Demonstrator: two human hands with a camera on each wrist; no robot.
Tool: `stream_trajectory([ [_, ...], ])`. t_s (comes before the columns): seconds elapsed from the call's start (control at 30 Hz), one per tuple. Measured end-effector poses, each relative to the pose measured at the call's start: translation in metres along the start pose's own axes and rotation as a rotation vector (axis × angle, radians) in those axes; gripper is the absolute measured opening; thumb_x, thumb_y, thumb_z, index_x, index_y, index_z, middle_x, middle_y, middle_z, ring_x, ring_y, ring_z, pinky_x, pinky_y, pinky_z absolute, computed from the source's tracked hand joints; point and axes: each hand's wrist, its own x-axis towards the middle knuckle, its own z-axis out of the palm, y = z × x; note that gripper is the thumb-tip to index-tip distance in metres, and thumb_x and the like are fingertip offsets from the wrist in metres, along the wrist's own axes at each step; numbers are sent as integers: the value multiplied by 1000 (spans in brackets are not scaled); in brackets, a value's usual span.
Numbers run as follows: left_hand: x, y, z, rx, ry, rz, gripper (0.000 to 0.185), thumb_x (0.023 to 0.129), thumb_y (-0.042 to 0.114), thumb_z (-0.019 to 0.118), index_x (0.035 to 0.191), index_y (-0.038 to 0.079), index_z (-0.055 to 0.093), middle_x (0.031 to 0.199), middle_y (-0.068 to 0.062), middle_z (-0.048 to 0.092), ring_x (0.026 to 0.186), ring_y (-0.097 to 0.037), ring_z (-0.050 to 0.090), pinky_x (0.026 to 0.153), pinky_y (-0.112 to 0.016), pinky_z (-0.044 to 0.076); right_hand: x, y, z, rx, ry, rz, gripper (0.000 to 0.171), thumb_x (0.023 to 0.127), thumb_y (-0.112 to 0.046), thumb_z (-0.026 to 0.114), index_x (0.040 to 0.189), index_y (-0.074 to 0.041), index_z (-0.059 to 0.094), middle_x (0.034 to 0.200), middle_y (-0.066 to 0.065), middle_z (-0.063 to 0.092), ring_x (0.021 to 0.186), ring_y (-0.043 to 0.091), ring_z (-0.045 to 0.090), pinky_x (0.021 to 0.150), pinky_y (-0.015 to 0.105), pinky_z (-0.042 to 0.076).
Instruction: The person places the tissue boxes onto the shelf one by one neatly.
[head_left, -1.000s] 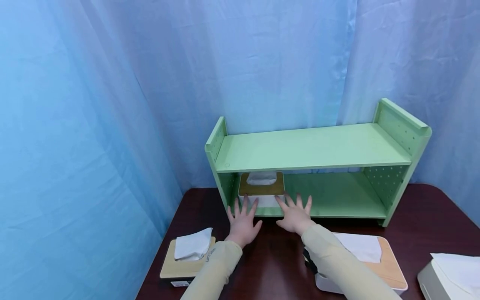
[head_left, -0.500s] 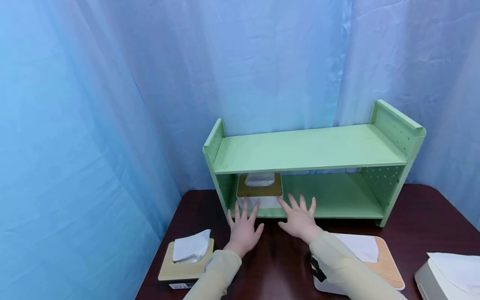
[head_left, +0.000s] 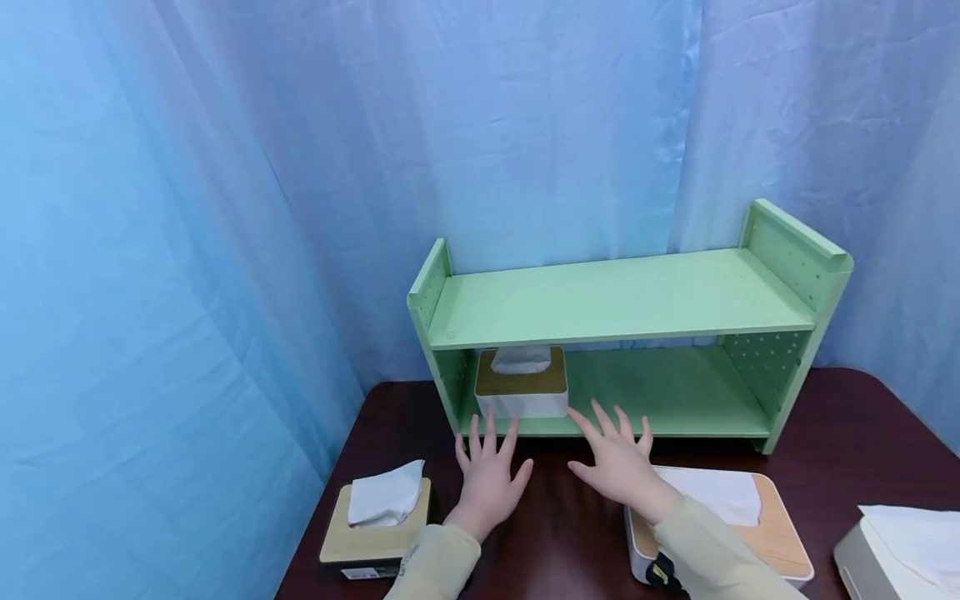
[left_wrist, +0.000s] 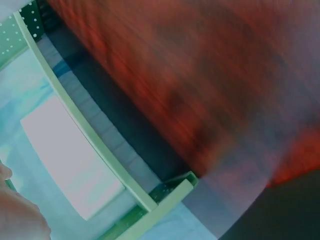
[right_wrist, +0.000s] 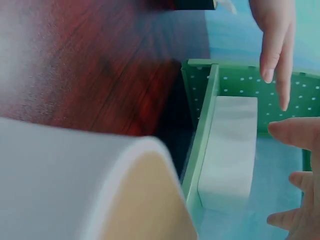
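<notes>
On the lower level of a green two-tier shelf (head_left: 630, 296), near its left end, sits a white tissue box (head_left: 525, 406) with a wood-look lid and a tissue poking out. My left hand (head_left: 489, 483) hovers just in front of it with straight, spread fingers. My right hand (head_left: 621, 462) stands ahead of the box's right corner, fingers likewise spread, its fingertips close to the corner in the head view. Neither hand holds anything. In the right wrist view the box's plain white front (right_wrist: 230, 155) shows, apart from both hands.
A black tissue box (head_left: 375, 529) with a light wood lid lies at the left of the dark red table (head_left: 555, 558). A larger white, wood-lidded tissue box (head_left: 780, 533) is partly behind my right sleeve. Another white box (head_left: 877, 554) stands at the far right. Blue curtains (head_left: 555, 125) hang behind.
Both hands have drawn back from the tissue box towards me, the right one also moving a little to the right. The box stays where it was on the lower shelf.
</notes>
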Motion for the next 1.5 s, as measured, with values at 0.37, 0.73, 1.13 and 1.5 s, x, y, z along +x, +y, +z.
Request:
stream_trajectory([
  [0.37, -21, 20, 12, -133, -58, 6, 61, 96, 41, 51, 150, 24, 29, 158, -18, 11, 142, -44, 8, 103, -68, 9, -31, 14, -14, 121, 17, -2, 66, 84, -31, 69, 142, -13, 43, 146, 29, 32, 128, 54, 29, 96, 69, 14],
  [0.73, -35, 37, 28, -182, -117, 40, 59, 96, 42, 50, 149, 25, 32, 157, -17, 14, 141, -42, 11, 103, -67, 14, -53, 36, -11, 143, 102, -32, 59, 82, -28, 71, 135, -11, 51, 142, 27, 39, 122, 51, 40, 92, 65, 25],
  [1.13, -33, 63, 40, -307, -124, 85, 59, 95, 38, 52, 147, 19, 34, 152, -19, 26, 139, -39, 21, 103, -60, 29, -78, 82, -29, 212, 143, -21, 46, 85, -23, 70, 124, -3, 57, 134, 28, 45, 116, 50, 47, 88, 57, 41],
  [1.5, -35, 83, 58, -423, -292, 104, 64, 94, 46, 51, 151, 30, 25, 151, -31, 16, 138, -47, 20, 97, -52, 42, -106, 131, -39, 131, 165, 73, 42, 87, -27, 68, 121, -3, 60, 133, 25, 47, 123, 21, 45, 88, 35, 38],
])
